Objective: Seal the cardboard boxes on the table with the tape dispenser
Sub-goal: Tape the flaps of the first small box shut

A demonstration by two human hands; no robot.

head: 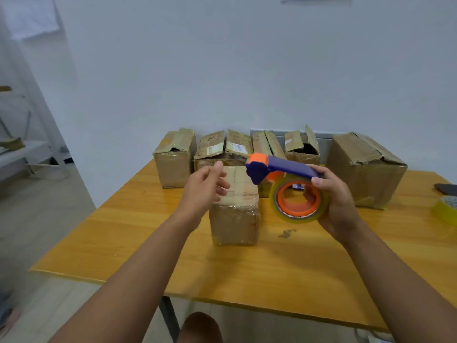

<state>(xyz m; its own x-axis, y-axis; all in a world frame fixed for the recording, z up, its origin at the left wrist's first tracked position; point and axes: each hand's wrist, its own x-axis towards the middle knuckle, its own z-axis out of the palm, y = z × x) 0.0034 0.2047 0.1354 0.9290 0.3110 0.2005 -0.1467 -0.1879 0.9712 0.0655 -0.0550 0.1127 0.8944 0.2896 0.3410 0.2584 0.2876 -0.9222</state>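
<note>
My right hand grips a blue and orange tape dispenser loaded with a clear yellowish tape roll, held in the air above the table. Its orange head points left, over the back of a small cardboard box that stands in the middle of the table with tape across its top. My left hand hovers just left of that box, fingers apart and holding nothing. Several more cardboard boxes stand in a row at the far edge, most with flaps loose or torn, including a large one at the right.
The yellow wooden table has bare surface in front of the small box. A spare roll of yellow tape lies at the right edge, with a dark object behind it. A white wall rises behind the boxes. Shelving stands at far left.
</note>
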